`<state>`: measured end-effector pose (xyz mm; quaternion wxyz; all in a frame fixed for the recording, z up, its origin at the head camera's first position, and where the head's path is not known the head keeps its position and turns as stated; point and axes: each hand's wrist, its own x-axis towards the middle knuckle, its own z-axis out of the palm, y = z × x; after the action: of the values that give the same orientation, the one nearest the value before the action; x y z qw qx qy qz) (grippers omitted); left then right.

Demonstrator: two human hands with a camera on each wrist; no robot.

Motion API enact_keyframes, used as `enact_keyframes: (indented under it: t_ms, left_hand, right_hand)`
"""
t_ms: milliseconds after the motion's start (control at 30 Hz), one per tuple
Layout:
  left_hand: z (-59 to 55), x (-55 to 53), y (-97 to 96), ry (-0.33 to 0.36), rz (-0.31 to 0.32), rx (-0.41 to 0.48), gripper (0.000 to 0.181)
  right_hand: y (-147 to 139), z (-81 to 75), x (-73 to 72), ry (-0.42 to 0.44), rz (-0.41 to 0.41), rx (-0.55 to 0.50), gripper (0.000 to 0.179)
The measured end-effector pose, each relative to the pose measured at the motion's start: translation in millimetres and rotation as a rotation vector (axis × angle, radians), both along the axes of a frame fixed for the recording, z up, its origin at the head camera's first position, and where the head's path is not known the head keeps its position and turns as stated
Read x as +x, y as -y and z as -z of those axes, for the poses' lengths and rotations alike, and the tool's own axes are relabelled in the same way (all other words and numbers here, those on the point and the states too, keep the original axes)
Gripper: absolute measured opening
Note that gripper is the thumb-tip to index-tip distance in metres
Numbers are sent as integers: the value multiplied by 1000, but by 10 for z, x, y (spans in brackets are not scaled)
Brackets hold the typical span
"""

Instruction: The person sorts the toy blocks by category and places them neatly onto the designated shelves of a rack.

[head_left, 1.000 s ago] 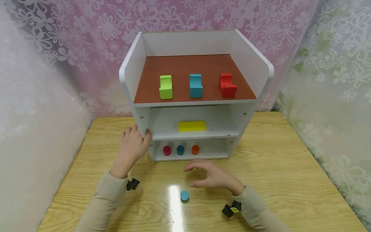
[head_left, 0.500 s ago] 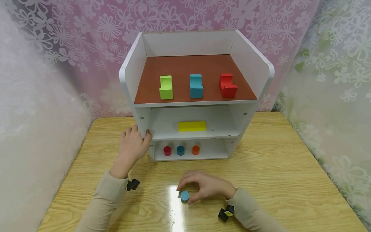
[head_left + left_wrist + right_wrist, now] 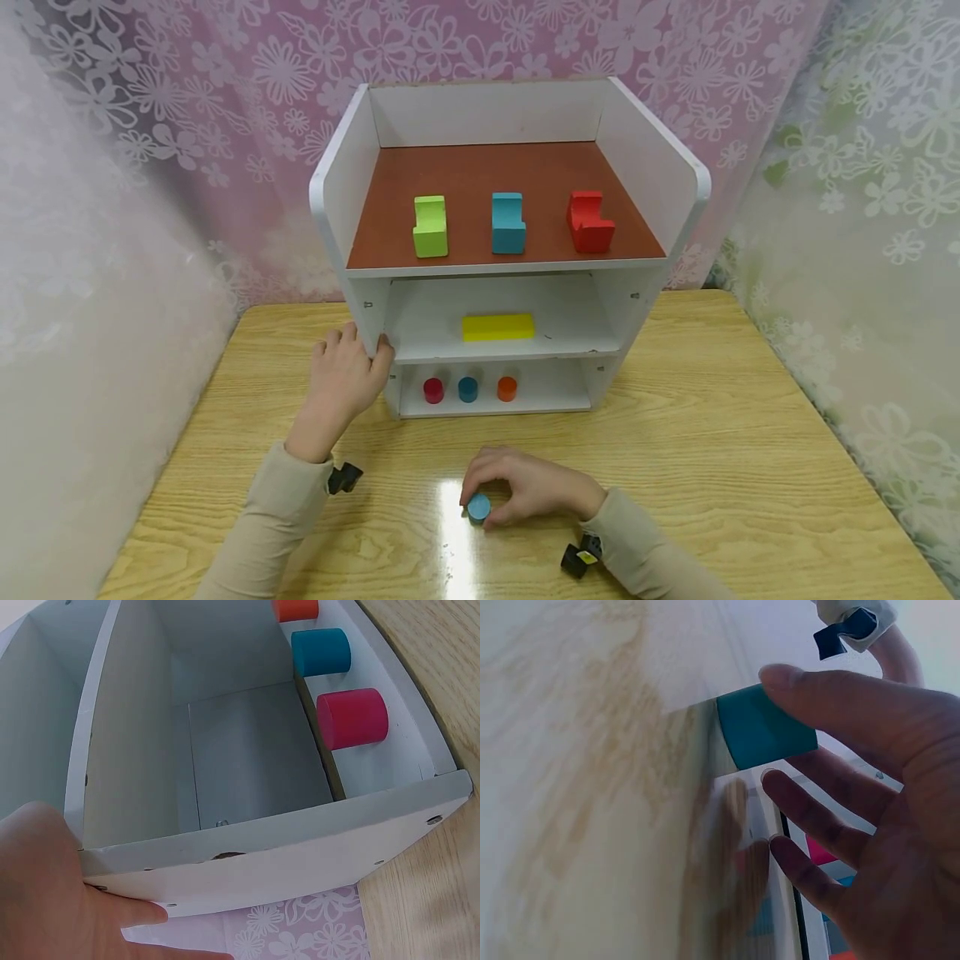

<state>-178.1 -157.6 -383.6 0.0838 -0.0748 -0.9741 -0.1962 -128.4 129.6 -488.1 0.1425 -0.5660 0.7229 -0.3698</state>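
Observation:
On the table [image 3: 675, 467], a blue cylindrical block [image 3: 478, 508] stands between the thumb and fingers of my right hand [image 3: 528, 485]. The right wrist view shows the thumb lying against the blue cylinder [image 3: 769, 727] and a finger behind it, its base at the tabletop. My left hand [image 3: 343, 372] grips the left side panel of a white shelf unit [image 3: 480, 269], thumb at the front edge and fingers on the outer face. In the left wrist view, part of this hand [image 3: 45, 877] shows beside the panel.
Lime green [image 3: 431, 237], blue [image 3: 508, 236] and red notched blocks [image 3: 592, 235] stand on the brown top shelf [image 3: 480, 171]. A yellow bar [image 3: 498, 327] lies on the middle shelf. Crimson [image 3: 433, 391], blue [image 3: 468, 389] and orange cylinders [image 3: 507, 388] stand on the bottom shelf.
My right hand has come down and left from in front of the shelf unit to the blue cylinder and closed its fingers round it. The left hand has stayed put.

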Motion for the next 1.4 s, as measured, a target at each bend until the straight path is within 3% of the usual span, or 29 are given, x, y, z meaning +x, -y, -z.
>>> enact_keyframes:
  t_ms: [300, 733, 1167, 1400]
  left_hand:
    - [1, 2, -8, 2, -5, 2, 61]
    - [15, -8, -3, -4, -5, 6, 60]
    - [14, -13, -2, 2, -7, 20, 60]
    - [10, -10, -7, 9, -7, 24, 60]
  right_hand:
    - [-6, -5, 15, -14, 40, 37, 28]
    - [-34, -128, 10, -52, 132, 56, 28]
    - [-149, -262, -90, -174, 193, -39, 31]
    - [-242, -281, -136, -202, 308, -100, 32]
